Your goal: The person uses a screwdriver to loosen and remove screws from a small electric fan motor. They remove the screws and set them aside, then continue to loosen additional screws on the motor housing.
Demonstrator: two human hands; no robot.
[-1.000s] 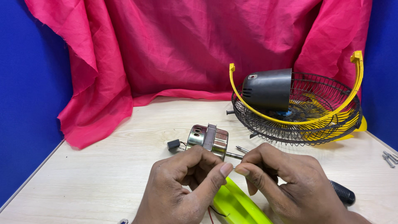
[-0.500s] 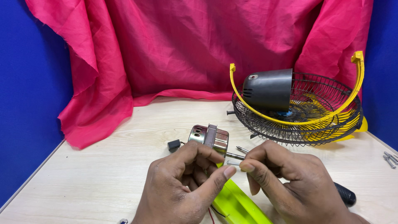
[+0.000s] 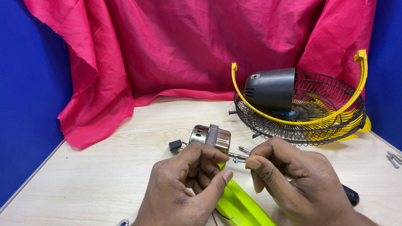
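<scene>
A person's two hands work over a pale wooden tabletop (image 3: 83, 184), stripped fan parts spread around them. The left hand (image 3: 184, 188) is closed around the lower end of a small silver fan motor (image 3: 211, 138), steadying it just above the tabletop, its steel shaft (image 3: 238, 156) pointing toward the right hand (image 3: 293, 180). A second ago the fingertips of both hands met over the shaft; now the right hand has drawn a little to the side, thumb and forefinger pinched at the shaft's tip, apparently on a small metal fitting too tiny to identify. That small gap suggests the piece is being worked along or off the shaft. A small black capacitor (image 3: 175, 145) on thin leads lies just beside the motor. A lime-green plastic housing (image 3: 243, 207) lies beneath the hands, and the black handle of a tool (image 3: 351, 195) shows behind the right wrist. Farther back sits the dark wire fan guard (image 3: 331, 121) with its grey motor cover (image 3: 271, 88) and yellow bracket (image 3: 360, 75), before a draped pink cloth (image 3: 188, 50). Loose screws (image 3: 392, 158) lie at the tabletop's right edge.
</scene>
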